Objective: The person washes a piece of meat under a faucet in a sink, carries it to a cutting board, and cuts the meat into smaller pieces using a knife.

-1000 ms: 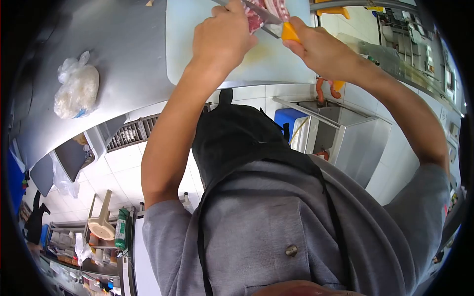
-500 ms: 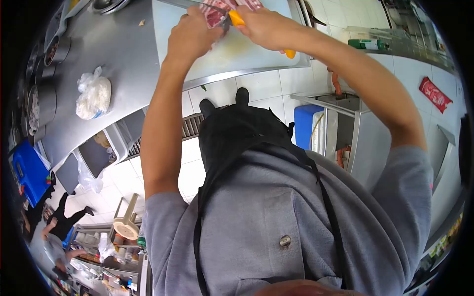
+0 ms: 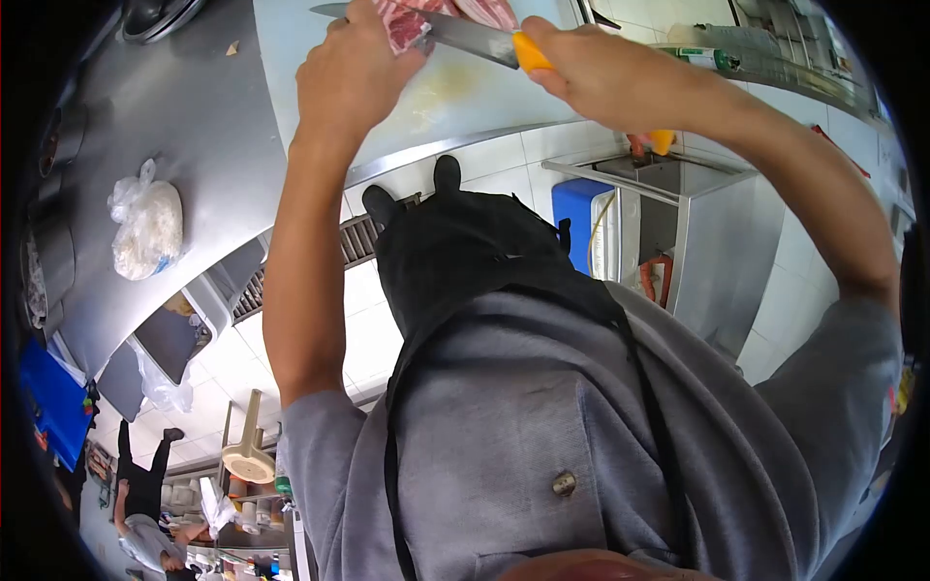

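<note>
My right hand point(image 3: 610, 76) is closed around the yellow handle of a kitchen knife point(image 3: 477, 39). Its blade points left across the raw meat point(image 3: 405, 27), red with white fat, at the top edge of the view. My left hand point(image 3: 347, 82) is closed on the left part of this meat, its fingertips partly out of frame. A pointed metal tip shows just left of that hand. Another piece of meat point(image 3: 487, 12) lies to the right, behind the blade. Both pieces rest on a white cutting board point(image 3: 465, 97).
A tied plastic bag of white food point(image 3: 147, 228) sits on the steel counter point(image 3: 208, 126), with metal bowls point(image 3: 160, 19) farther off. Below stand a blue-and-white cooler point(image 3: 581, 223) and a steel sink unit point(image 3: 722, 242). Another person point(image 3: 145, 504) is at lower left.
My right hand has moved right with the knife, exposing more of its blade. My left hand stays on the meat. The whole view has shifted somewhat.
</note>
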A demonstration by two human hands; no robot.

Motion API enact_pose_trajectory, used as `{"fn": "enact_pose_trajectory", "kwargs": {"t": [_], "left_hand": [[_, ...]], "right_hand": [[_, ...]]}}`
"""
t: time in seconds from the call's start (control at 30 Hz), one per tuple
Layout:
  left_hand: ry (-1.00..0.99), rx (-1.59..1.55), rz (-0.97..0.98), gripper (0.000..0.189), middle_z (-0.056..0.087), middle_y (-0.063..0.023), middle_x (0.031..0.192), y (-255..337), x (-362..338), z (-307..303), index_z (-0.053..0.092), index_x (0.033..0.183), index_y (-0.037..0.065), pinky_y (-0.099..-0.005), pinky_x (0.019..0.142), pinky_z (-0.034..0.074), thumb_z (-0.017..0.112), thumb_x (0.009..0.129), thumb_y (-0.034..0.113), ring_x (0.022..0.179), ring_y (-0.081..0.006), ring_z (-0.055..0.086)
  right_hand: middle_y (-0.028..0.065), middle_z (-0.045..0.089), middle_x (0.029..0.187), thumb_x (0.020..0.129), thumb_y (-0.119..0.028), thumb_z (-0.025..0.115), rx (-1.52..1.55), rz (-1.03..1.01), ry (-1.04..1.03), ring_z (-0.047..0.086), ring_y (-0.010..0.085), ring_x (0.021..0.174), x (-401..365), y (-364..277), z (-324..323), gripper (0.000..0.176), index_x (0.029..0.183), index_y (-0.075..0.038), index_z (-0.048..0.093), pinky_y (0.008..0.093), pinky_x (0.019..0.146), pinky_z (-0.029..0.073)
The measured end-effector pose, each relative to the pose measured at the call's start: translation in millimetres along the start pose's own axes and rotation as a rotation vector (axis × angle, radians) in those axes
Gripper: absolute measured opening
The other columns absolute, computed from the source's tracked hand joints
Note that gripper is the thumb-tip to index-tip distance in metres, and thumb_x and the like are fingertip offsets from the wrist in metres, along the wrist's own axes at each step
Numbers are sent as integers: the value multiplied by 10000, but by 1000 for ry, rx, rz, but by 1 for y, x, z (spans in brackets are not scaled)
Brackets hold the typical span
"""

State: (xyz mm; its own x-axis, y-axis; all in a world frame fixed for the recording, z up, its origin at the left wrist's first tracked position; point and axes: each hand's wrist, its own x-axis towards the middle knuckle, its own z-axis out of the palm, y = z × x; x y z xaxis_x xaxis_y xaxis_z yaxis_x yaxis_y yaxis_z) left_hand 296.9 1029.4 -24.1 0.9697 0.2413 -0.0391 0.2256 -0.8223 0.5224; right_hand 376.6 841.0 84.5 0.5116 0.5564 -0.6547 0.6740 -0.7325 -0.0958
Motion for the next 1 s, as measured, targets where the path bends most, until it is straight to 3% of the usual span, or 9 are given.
{"fn": "enact_pose_trajectory", "kwargs": {"t": [0.23,0.43,0.63,0.73,0.8,0.83,0.9,0.97,1.0], "left_hand": [[71,-99,96,505,647,-282,853,-17,2,10,484,989,-75,-494,734,507,715,779,322,823,-457,640],[-5,-50,-45,528,651,-304,865,-8,7,-3,476,992,-82,-497,752,504,720,785,338,838,-467,644],[1,68,-63,581,660,-295,859,-4,9,-7,487,1006,-90,-454,778,520,718,749,377,857,-427,661],[6,87,-97,564,666,-296,888,-5,10,-3,489,985,-92,-465,774,521,715,747,366,852,-434,662],[15,81,-85,561,666,-297,897,-8,12,1,490,987,-92,-468,774,522,712,749,365,853,-435,662],[22,85,-65,558,666,-299,905,-11,12,0,491,989,-91,-472,774,523,709,752,364,854,-435,662],[12,58,-81,567,658,-313,882,-8,9,-2,479,998,-99,-482,768,516,701,773,372,841,-454,657],[-6,33,-88,577,651,-327,859,-6,9,-4,467,1006,-107,-492,762,509,692,794,380,827,-472,652],[-6,54,-83,567,652,-321,849,-5,9,-3,470,999,-103,-492,756,510,692,790,374,815,-466,652]], "right_hand": [[275,627,774,993,-218,500,128,-75,95,629,466,685,45,13,47,310,1185,-12,371,509,642,502],[294,644,862,964,-180,492,292,-279,482,624,504,732,93,27,122,229,1103,-38,379,589,650,486],[268,654,827,968,-198,474,357,-293,510,644,468,725,77,21,101,246,1115,-14,403,553,633,505],[281,645,899,973,-243,512,303,-282,439,643,452,821,58,23,71,310,1156,-27,385,542,699,498],[265,645,888,991,-263,483,237,-234,222,647,438,809,42,23,45,330,1195,-20,394,530,700,504],[232,642,808,1013,-283,449,83,-209,175,656,409,773,21,24,30,328,1192,-11,408,498,709,514],[186,626,715,1028,-299,423,112,-88,-56,650,352,605,-33,22,-4,310,1154,-16,425,442,597,534],[159,598,644,1034,-295,414,72,-5,-57,599,294,436,-57,27,-13,289,1151,-31,422,389,452,513],[159,598,644,1034,-295,414,70,-1,-67,599,294,436,-54,31,-11,289,1151,-31,422,389,452,513]]}}
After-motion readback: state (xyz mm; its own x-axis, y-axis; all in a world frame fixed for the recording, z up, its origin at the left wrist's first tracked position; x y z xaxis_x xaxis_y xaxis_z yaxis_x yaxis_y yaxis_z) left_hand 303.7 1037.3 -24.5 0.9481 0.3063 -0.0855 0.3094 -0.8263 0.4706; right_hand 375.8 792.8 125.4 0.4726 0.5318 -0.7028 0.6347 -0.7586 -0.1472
